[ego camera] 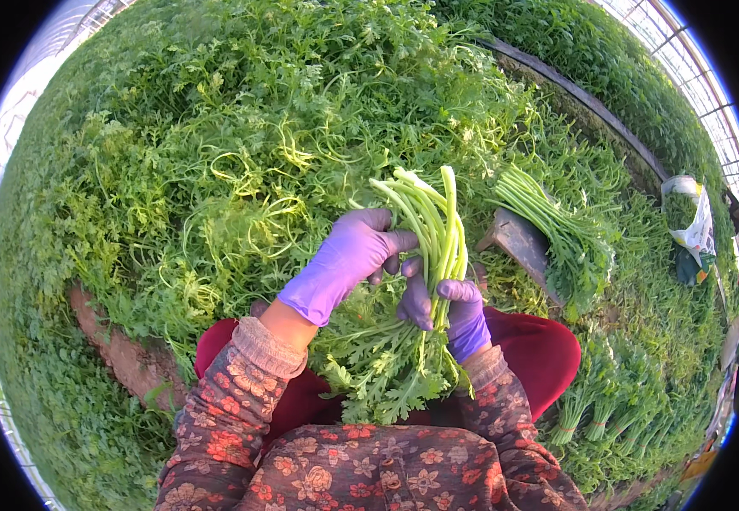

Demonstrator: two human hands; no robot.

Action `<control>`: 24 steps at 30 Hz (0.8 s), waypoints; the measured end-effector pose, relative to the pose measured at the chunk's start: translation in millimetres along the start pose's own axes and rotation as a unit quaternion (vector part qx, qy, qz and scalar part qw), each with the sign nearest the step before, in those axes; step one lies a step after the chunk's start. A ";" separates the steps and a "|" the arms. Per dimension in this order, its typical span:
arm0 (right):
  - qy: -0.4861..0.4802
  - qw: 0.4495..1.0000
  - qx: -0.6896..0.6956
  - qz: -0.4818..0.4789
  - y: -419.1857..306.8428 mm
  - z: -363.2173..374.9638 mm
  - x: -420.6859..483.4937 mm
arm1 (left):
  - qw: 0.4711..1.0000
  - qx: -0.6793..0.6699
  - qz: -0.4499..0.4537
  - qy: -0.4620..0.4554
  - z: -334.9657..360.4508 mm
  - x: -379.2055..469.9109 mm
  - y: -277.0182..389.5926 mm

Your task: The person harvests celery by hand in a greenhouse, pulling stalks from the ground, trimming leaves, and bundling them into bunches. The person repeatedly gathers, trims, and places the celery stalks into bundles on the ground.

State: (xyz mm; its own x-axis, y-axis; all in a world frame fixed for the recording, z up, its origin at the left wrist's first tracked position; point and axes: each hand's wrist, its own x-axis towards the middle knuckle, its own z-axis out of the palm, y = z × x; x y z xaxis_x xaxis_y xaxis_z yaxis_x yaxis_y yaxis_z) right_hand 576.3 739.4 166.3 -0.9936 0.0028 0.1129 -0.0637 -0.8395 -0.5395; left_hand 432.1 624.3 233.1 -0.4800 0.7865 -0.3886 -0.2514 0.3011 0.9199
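A bunch of leafy greens with cut, pale green stems [436, 236] stands in front of me, stem ends up and lobed leaves [401, 377] hanging over my lap. Purple gloves, darkened at the fingers, cover both hands. My right hand [449, 306] grips the bunch around the lower stems, thumb on one side and fingers on the other. At the bunch's left side is my left hand [360, 255], its fingers curled and its tips against the stems or just beside them. Whether a stem is pinched there is hidden.
Right of my knee, a larger pile of cut greens [551, 223] lies on a worn board [523, 239]. Several banded bunches [599, 409] sit at lower right. A printed plastic bag [692, 217] lies farther right. Uncut greens [248, 108] grow ahead and left, beside bare soil [123, 351].
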 end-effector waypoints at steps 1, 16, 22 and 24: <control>0.018 1.000 -0.007 0.002 -1.5 1.1 -0.6 | 0.999 -0.028 0.016 0.035 -4.5 0.5 2.2; 0.187 0.981 -0.003 0.047 -2.7 14.7 3.9 | 0.941 0.108 0.310 0.079 -8.5 -7.6 -4.1; 0.253 0.964 -0.033 0.080 -0.3 4.1 -0.4 | 0.882 0.412 0.198 0.120 11.8 -3.8 -13.2; 0.248 0.964 -0.069 0.063 -0.8 1.0 -1.6 | 0.867 0.442 0.199 0.115 9.7 -3.4 -12.0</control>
State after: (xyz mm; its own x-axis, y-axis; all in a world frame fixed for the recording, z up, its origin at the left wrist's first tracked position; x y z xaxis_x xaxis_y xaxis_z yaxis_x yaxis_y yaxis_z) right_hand 578.0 739.5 167.4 -0.9144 0.1942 -0.3552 0.0821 -0.7702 -0.6325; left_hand 445.0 623.2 223.9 -0.5612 0.8254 0.0621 0.6664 0.4060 0.6254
